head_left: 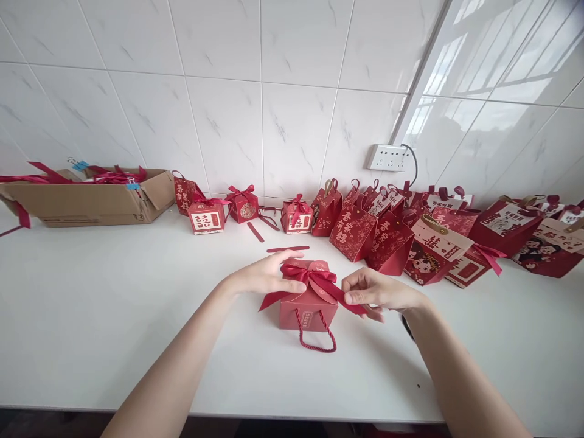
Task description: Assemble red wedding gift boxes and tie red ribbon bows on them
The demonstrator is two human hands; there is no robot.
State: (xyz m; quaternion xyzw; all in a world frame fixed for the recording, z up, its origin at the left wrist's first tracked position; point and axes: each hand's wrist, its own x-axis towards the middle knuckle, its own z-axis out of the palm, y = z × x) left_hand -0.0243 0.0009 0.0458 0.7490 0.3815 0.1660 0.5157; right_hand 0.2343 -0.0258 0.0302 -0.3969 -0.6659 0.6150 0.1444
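Observation:
A red gift box (301, 316) stands on the white table, with a twisted cord handle (335, 344) hanging from its near side. Across its top lies a red ribbon bow (319, 277). My left hand (269, 274) rests on the box's left side with its fingers apart, the thumb over the bow's left loop. At the right, my right hand (371, 293) pinches the ribbon tail that runs out from the bow.
Behind the box lie dark red strips (288, 249). Several small red boxes, such as one with a white label (207, 217), line the wall. Many red gift bags (351, 232) stand at the right. An open cardboard box (91, 205) with ribbons is at the far left.

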